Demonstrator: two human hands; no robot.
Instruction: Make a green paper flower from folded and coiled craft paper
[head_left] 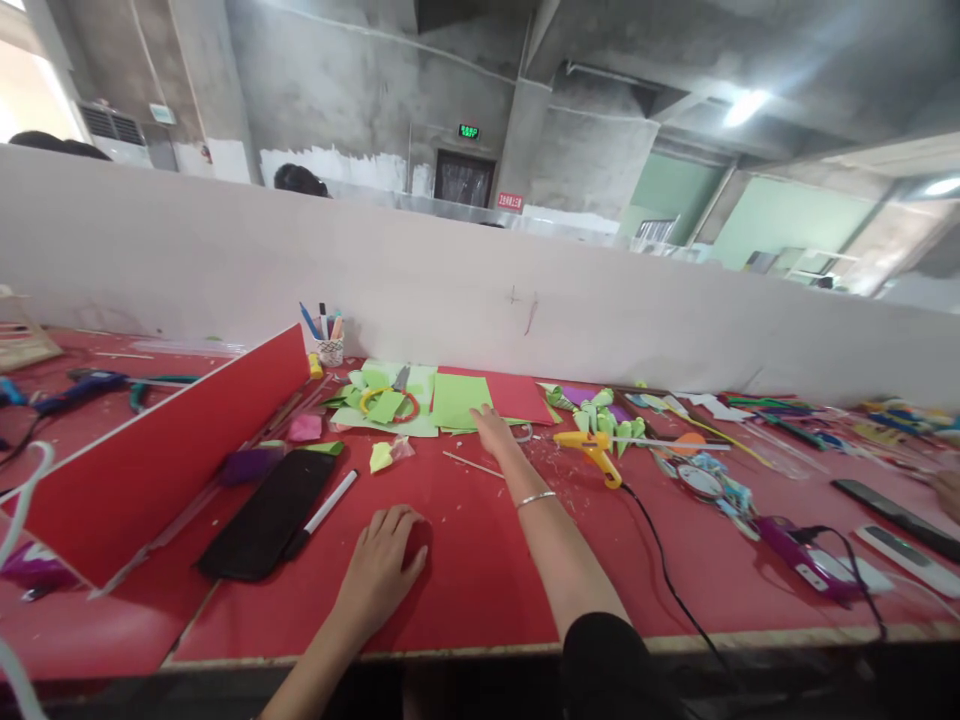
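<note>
My right hand [493,432] reaches forward with its fingers stretched onto the near right part of a light green paper sheet [459,398]. A red paper sheet [521,397] lies partly under and beside the green one. Palm down on the red tabletop [465,570], my left hand [385,557] rests loosely curved, its thumb apart and nothing in it. Left of the sheets, scissors [405,378] with yellow and orange handles lie among green paper pieces [352,420]. A white marker [331,500] with a dark cap lies beyond my left hand, beside a black pouch [266,515].
A yellow glue gun [592,452] with a black cord lies right of my right forearm, near folded green paper pieces [600,412]. A red upright board [180,450] stands at left. A pen cup [330,348] stands by the white partition [420,280]. A purple device [810,560] lies at right.
</note>
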